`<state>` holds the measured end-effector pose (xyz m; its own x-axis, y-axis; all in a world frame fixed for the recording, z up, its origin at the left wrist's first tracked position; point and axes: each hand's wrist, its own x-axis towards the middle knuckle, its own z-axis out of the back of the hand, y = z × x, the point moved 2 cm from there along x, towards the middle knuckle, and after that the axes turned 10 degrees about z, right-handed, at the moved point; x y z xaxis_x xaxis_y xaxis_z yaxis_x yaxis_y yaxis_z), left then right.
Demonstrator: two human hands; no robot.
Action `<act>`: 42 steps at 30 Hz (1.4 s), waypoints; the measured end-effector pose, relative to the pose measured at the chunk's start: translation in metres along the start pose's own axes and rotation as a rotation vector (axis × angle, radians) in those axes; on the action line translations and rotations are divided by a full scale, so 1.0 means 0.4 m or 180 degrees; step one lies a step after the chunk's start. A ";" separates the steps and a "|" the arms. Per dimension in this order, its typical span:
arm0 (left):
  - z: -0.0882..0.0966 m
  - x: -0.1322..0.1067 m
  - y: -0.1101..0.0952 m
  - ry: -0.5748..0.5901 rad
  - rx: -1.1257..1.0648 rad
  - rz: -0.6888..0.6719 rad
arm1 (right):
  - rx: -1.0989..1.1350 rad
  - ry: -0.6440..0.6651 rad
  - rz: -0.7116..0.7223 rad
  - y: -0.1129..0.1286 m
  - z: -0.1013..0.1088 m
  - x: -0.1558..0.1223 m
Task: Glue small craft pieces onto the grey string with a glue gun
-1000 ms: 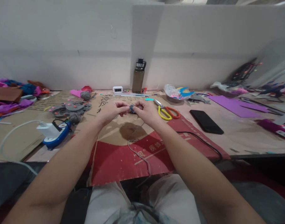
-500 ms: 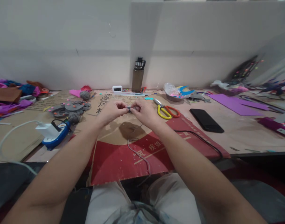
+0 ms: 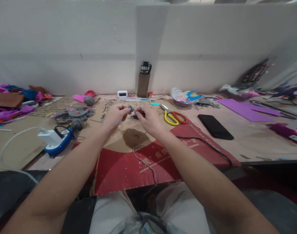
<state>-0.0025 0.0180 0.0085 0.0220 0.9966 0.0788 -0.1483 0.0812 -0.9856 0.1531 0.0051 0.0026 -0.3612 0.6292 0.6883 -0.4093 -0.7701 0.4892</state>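
Observation:
Over the cardboard sheet (image 3: 129,172), my left hand (image 3: 117,114) pinches a small grey piece (image 3: 131,108) between thumb and forefinger; its exact kind is too small to tell. Close by on the right, my right hand (image 3: 148,117) is closed in a pinch too, with a tiny dark-blue bit showing below its fingertips. What those fingers grip is mostly hidden. A grey yarn strand (image 3: 150,168) trails over the red part of the cardboard to its front edge. Yellow-and-red-handled scissors (image 3: 172,116) lie right of my right hand.
A black phone (image 3: 215,126) and purple sheets (image 3: 245,110) lie to the right. Behind my hands stand a bottle (image 3: 143,81) and a white clock (image 3: 122,94). At left are grey felt-like pieces (image 3: 74,113), a grey yarn ball (image 3: 77,124) and a blue power strip (image 3: 59,146).
My fingertips, close together around the small piece before, are now slightly apart. The grey piece shows more at my left fingertips, and my right hand has tilted a little.

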 end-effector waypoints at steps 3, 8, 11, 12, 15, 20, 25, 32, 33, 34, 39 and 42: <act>-0.006 -0.001 0.000 0.0059 -0.0424 0.0147 | 0.0020 -0.0008 0.0054 0.003 -0.002 -0.003; -0.019 -0.010 -0.008 0.0081 -0.0819 0.0281 | -0.0006 0.0045 0.0144 0.007 -0.015 -0.005; -0.022 -0.012 -0.009 0.0173 -0.0966 0.0356 | 0.0009 0.0061 0.0192 0.008 -0.018 -0.006; -0.021 -0.012 -0.009 0.0210 -0.1019 0.0391 | 0.0003 0.0050 0.0186 0.007 -0.017 -0.006; -0.019 -0.013 -0.011 0.0304 -0.1171 0.0490 | 0.0003 -0.0025 0.0079 0.003 -0.010 -0.006; -0.020 -0.018 -0.019 0.0188 -0.1351 0.0561 | 0.0073 -0.0162 -0.0115 -0.012 -0.006 -0.002; -0.025 -0.015 -0.015 0.0200 -0.1421 0.0513 | 0.0404 -0.0435 -0.0398 -0.025 -0.005 0.000; -0.033 -0.025 -0.018 0.0365 -0.1386 0.0570 | 0.0678 -0.0588 -0.0773 -0.029 0.002 0.002; -0.034 -0.028 -0.021 0.0400 -0.1396 0.0558 | 0.0671 -0.0609 -0.0773 -0.029 0.003 0.003; -0.035 -0.031 -0.025 0.0426 -0.1399 0.0549 | 0.0663 -0.0627 -0.0770 -0.029 0.004 0.003; -0.037 -0.034 -0.035 0.0492 -0.1425 0.0567 | 0.0469 -0.0666 -0.0768 -0.032 0.006 0.005; -0.035 -0.027 -0.027 0.0553 -0.1407 0.0591 | 0.0483 -0.0651 -0.0731 -0.031 0.006 0.004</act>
<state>0.0129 0.0063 0.0163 0.2048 0.9744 -0.0927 0.2664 -0.1466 -0.9527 0.1597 0.0156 -0.0011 -0.0923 0.7657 0.6365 -0.3257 -0.6273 0.7074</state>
